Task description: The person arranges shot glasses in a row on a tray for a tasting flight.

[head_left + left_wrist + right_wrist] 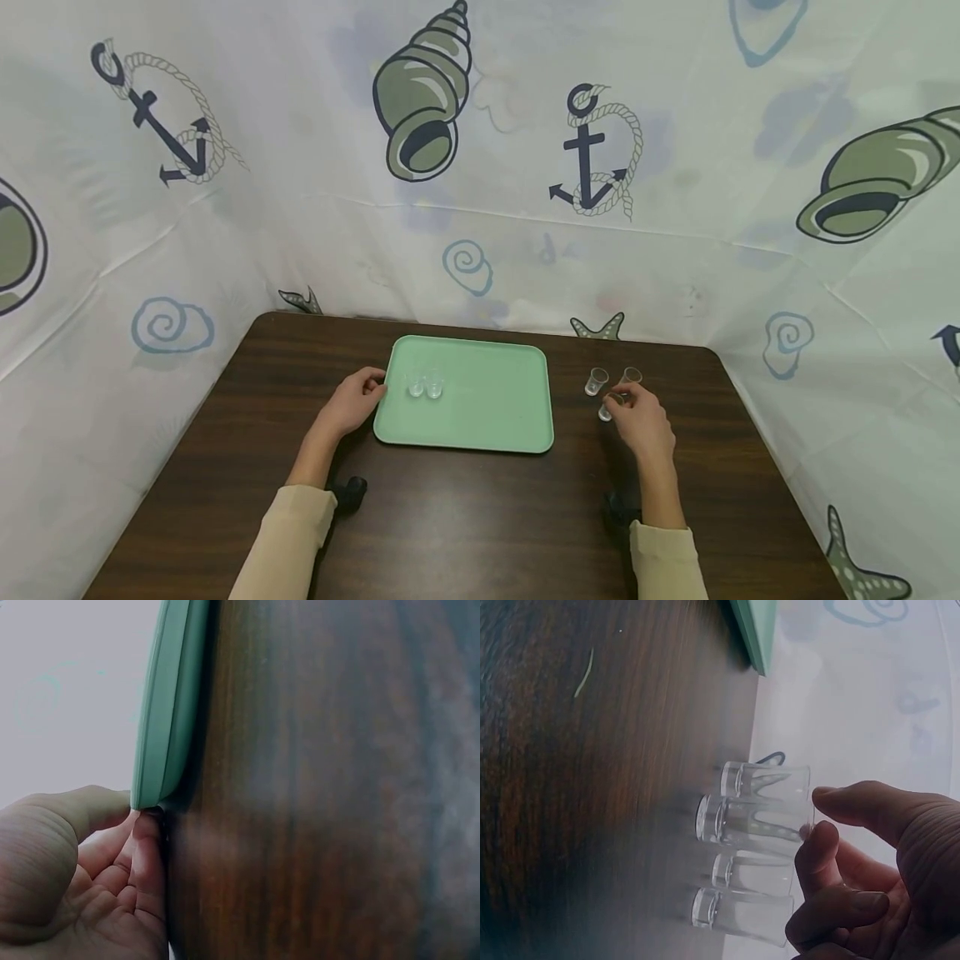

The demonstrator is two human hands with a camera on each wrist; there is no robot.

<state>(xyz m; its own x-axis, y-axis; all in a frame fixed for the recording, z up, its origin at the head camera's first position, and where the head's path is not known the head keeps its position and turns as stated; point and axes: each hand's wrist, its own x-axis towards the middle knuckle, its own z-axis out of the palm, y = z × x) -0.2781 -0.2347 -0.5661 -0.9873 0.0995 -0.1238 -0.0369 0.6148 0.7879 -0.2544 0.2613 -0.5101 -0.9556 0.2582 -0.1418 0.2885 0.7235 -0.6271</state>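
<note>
My left hand (pixel 351 404) holds the left edge of a light green tray (pixel 487 408); in the left wrist view the thumb lies over the rim and curled fingers are under it. Two small clear shot glasses stand side by side on the tray's left half, one (pixel 416 387) left of the other (pixel 434 388). Right of the tray, my right hand (pixel 647 421) pinches the rim of a clear shot glass (pixel 742 821) between thumb and forefinger. The glass is upright, its base close to the tabletop. More shot glasses (pixel 596 382) stand around it, one partly hidden behind the hand.
Everything rests on a dark brown wood-grain table (pixel 450 517). A white cloth (pixel 510 167) printed with shells and anchors hangs behind and beside it. Dark wrist devices (pixel 349 495) sit by both sleeves.
</note>
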